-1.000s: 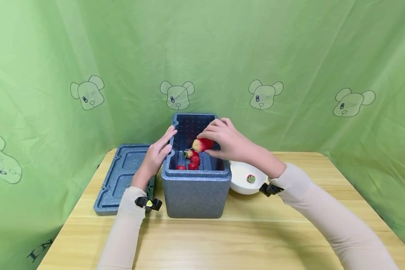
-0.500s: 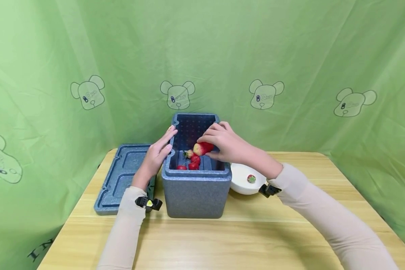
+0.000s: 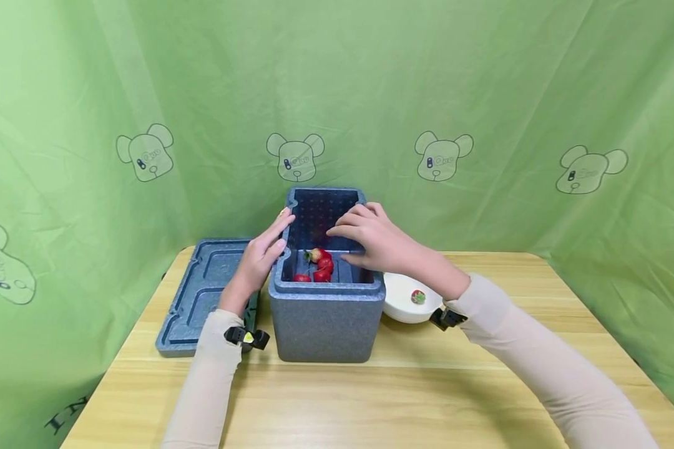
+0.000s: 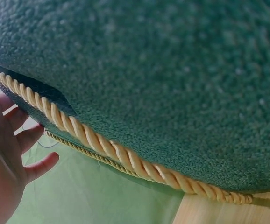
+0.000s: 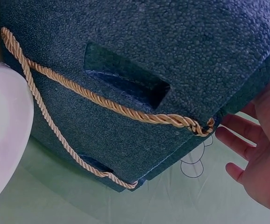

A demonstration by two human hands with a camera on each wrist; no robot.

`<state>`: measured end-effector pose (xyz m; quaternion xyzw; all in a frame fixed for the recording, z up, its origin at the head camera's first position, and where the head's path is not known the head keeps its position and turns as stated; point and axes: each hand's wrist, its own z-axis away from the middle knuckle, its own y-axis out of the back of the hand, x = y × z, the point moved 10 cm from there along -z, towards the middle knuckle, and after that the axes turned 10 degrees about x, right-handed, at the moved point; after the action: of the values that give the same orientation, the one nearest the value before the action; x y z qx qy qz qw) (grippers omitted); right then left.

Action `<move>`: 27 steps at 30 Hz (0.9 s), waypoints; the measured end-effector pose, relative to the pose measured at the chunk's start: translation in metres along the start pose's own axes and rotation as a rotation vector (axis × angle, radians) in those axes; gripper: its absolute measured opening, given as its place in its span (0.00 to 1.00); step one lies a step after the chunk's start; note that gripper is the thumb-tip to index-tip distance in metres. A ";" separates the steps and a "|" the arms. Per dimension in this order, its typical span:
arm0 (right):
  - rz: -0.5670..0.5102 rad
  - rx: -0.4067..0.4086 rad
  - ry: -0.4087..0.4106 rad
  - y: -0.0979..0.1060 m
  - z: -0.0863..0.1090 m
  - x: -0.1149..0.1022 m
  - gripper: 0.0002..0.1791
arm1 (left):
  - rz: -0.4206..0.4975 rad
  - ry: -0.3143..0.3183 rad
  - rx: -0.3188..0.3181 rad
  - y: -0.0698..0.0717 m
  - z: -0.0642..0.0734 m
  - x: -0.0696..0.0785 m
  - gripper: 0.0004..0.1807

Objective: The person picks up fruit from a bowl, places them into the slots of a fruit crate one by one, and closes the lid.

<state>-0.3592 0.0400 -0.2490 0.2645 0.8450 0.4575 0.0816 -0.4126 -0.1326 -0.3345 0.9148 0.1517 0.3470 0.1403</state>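
Note:
A deep blue-grey foam box (image 3: 326, 327) stands uncovered at mid-table, with several red strawberries (image 3: 324, 267) on its floor. Over its right rim reaches my right hand (image 3: 380, 240), thumb and fingers apart with nothing between them. My left hand (image 3: 258, 259) rests with straight fingers against the box's left rim. Beside the box on the right is a white bowl (image 3: 399, 287), partly hidden by the right forearm. One strawberry (image 3: 418, 297) with green leaves lies in that bowl. In the right wrist view, twisted gold rope (image 5: 95, 97) runs along the box's outer side.
A blue-grey foam lid (image 3: 193, 312) lies on the wooden table (image 3: 337, 405), left of the box and partly behind the left forearm. Gold rope (image 4: 102, 140) also spans the box's left side. A green curtain (image 3: 365, 75) with bear drawings surrounds the table.
The large pale-tipped strawberry in my right hand went lower, then left the fingers; it no longer shows between them. The fingers are now parted. My left hand has kept its place.

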 end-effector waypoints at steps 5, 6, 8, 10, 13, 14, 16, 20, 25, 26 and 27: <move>-0.010 0.032 -0.014 0.003 0.002 0.004 0.24 | 0.006 -0.008 0.007 0.001 0.000 0.002 0.29; -0.015 0.038 -0.020 0.004 0.002 0.004 0.24 | 0.006 -0.006 0.007 0.001 0.000 0.002 0.29; -0.021 0.047 -0.029 0.006 0.003 0.006 0.23 | 0.008 -0.004 0.006 0.001 0.001 0.002 0.29; -0.025 0.053 -0.041 0.008 0.004 0.007 0.23 | 0.010 0.000 0.004 0.000 0.001 0.002 0.29; -0.030 0.064 -0.057 0.010 0.006 0.009 0.23 | 0.012 -0.005 0.005 0.000 0.001 0.003 0.29; -0.033 0.068 -0.063 0.010 0.006 0.010 0.23 | 0.012 -0.008 0.007 0.000 0.001 0.003 0.29; -0.043 0.079 -0.076 0.012 0.008 0.012 0.23 | 0.009 -0.008 0.008 0.000 0.000 0.003 0.29; -0.067 0.120 -0.102 0.016 0.014 0.018 0.23 | 0.003 -0.009 0.007 0.000 -0.001 0.003 0.29; -0.100 0.168 -0.161 0.024 0.024 0.032 0.23 | 0.013 -0.006 0.006 0.000 0.000 0.002 0.29; -0.104 0.176 -0.178 0.025 0.027 0.035 0.23 | 0.015 -0.005 0.004 0.000 0.001 0.002 0.29; -0.111 0.184 -0.194 0.027 0.029 0.039 0.23 | 0.016 -0.003 0.003 -0.001 0.001 0.002 0.29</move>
<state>-0.3709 0.0934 -0.2397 0.2666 0.8848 0.3454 0.1636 -0.4110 -0.1316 -0.3346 0.9168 0.1446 0.3464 0.1361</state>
